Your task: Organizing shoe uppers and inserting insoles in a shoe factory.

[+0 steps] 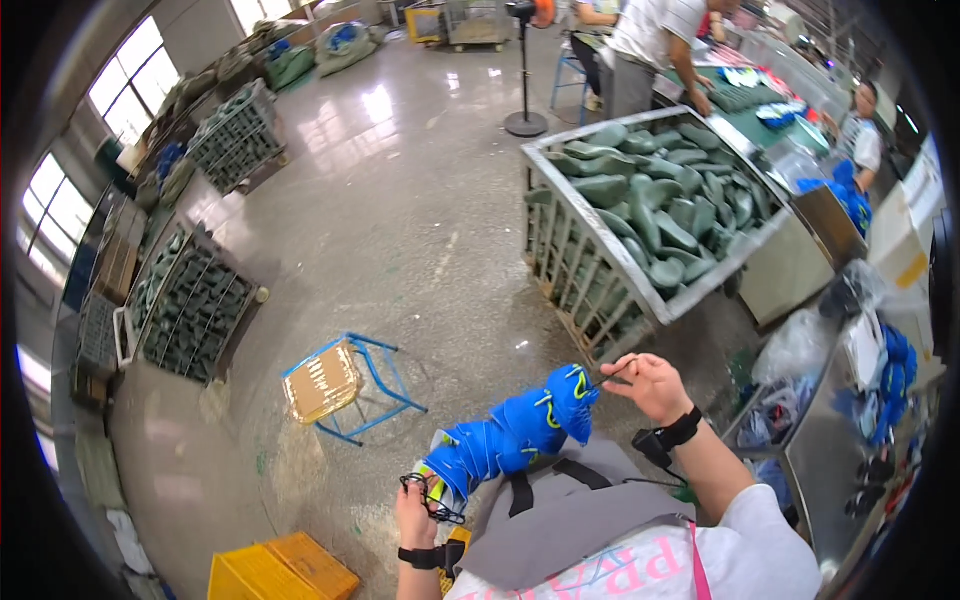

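Note:
A bundle of blue shoe uppers (pixel 500 435) with yellow-green marks stretches between my hands, in front of my grey apron. They look nested one in another, in a row. At its lower left end, my left hand (pixel 414 518) is closed on a loose tangle of black cord (pixel 445 515). Whether those fingers also grip the uppers I cannot tell. My right hand (pixel 652 390) is raised at the bundle's other end. Its thumb and fingers pinch a thin black cord that runs to the uppers. Both wrists wear black bands.
Ahead to the right stands a metal cart (pixel 665 310) heaped with green shoe lasts (pixel 655 215). A blue-framed stool (pixel 325 385) and a yellow crate (pixel 285 568) are at the left. More carts of lasts (pixel 200 300) line the left side. People work at a green table (pixel 765 125).

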Action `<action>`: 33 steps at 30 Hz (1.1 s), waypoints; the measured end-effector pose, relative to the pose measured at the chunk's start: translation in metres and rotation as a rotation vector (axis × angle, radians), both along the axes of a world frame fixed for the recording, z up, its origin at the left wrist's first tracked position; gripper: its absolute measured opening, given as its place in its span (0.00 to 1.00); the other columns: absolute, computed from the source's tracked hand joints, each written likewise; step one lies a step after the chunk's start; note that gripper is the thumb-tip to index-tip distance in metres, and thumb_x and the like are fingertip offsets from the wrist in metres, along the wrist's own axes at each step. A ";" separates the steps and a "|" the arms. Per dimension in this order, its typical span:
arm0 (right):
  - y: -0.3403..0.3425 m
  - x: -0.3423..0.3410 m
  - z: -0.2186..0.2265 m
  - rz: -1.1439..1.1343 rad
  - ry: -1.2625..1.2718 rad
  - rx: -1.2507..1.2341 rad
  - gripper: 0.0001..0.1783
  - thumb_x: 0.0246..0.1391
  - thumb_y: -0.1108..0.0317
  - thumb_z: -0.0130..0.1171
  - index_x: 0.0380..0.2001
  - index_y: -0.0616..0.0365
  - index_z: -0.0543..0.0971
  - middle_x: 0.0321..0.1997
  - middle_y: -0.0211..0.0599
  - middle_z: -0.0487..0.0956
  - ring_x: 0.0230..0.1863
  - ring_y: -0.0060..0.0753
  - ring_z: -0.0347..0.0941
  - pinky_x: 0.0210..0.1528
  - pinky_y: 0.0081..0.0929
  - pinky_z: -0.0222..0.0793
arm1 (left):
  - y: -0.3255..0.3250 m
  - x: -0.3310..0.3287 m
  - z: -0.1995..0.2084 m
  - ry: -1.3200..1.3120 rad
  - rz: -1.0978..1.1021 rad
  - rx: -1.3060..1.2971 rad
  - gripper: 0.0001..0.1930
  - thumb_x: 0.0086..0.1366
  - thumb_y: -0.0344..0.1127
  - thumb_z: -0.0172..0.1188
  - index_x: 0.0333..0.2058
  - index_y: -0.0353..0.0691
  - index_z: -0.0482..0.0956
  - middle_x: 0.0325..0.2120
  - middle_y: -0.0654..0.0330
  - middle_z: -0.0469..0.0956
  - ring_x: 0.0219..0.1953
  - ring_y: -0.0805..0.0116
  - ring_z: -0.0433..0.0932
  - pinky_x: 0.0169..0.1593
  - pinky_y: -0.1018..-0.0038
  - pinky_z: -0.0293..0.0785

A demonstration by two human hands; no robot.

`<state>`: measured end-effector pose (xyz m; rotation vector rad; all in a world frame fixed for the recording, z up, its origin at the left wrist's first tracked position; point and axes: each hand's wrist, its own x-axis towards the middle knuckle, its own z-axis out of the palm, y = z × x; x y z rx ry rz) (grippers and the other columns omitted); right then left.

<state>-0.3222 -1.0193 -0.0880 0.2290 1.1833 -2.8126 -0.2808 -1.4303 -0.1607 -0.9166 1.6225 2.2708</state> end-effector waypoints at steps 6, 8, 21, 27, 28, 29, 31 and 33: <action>-0.039 -0.113 -0.051 0.134 -0.299 -0.016 0.13 0.60 0.60 0.41 0.30 0.54 0.72 0.42 0.37 0.74 0.48 0.35 0.68 0.47 0.47 0.63 | -0.006 -0.074 -0.048 -0.104 0.043 0.127 0.12 0.67 0.35 0.36 0.36 0.34 0.67 0.31 0.53 0.76 0.26 0.71 0.76 0.17 0.83 0.63; -0.051 -0.170 -0.071 0.187 -0.441 -0.062 0.12 0.60 0.58 0.40 0.27 0.48 0.69 0.40 0.31 0.75 0.47 0.31 0.68 0.48 0.50 0.60 | -0.002 -0.131 -0.059 -0.145 0.023 0.154 0.12 0.67 0.35 0.34 0.36 0.33 0.65 0.35 0.46 0.75 0.30 0.59 0.76 0.19 0.80 0.64; -0.013 -0.556 0.045 -0.106 0.437 -0.164 0.11 0.58 0.62 0.44 0.29 0.56 0.71 0.53 0.42 0.66 0.28 0.29 0.71 0.44 0.41 0.66 | -0.021 -0.585 0.076 0.478 0.412 0.319 0.12 0.68 0.42 0.37 0.34 0.42 0.67 0.24 0.63 0.73 0.23 0.74 0.68 0.18 0.81 0.59; -0.077 -0.687 -0.002 0.134 0.341 -0.198 0.11 0.57 0.61 0.45 0.31 0.57 0.71 0.52 0.43 0.68 0.30 0.28 0.72 0.40 0.34 0.69 | -0.023 -0.702 0.051 0.682 -0.001 0.611 0.11 0.65 0.39 0.44 0.42 0.41 0.67 0.37 0.58 0.72 0.35 0.67 0.70 0.33 0.74 0.66; -0.093 -0.711 -0.014 0.275 0.334 -0.223 0.11 0.57 0.61 0.45 0.32 0.57 0.71 0.49 0.42 0.71 0.31 0.27 0.72 0.40 0.32 0.69 | -0.019 -0.723 0.043 0.728 -0.086 0.563 0.14 0.64 0.38 0.45 0.46 0.40 0.65 0.42 0.57 0.70 0.42 0.65 0.69 0.44 0.69 0.65; -0.129 -0.732 0.003 0.001 0.028 -0.173 0.13 0.56 0.61 0.46 0.36 0.60 0.71 0.39 0.38 0.75 0.28 0.23 0.71 0.35 0.25 0.69 | -0.020 -0.745 0.036 0.772 -0.166 0.516 0.18 0.63 0.37 0.46 0.51 0.38 0.64 0.47 0.56 0.69 0.50 0.63 0.67 0.54 0.65 0.64; -0.172 -0.770 0.052 -0.210 0.604 0.657 0.12 0.56 0.62 0.46 0.35 0.60 0.72 0.28 0.32 0.76 0.22 0.19 0.66 0.26 0.18 0.64 | -0.044 -0.781 0.023 0.750 -0.158 0.502 0.18 0.63 0.37 0.46 0.51 0.38 0.64 0.47 0.56 0.69 0.50 0.63 0.67 0.54 0.65 0.64; -0.176 -0.818 0.052 -0.204 0.552 0.666 0.12 0.56 0.62 0.46 0.35 0.60 0.72 0.28 0.33 0.76 0.22 0.19 0.66 0.26 0.18 0.64 | -0.080 -0.771 -0.026 0.722 -0.168 0.483 0.18 0.63 0.37 0.46 0.51 0.38 0.64 0.47 0.56 0.69 0.49 0.63 0.67 0.54 0.65 0.64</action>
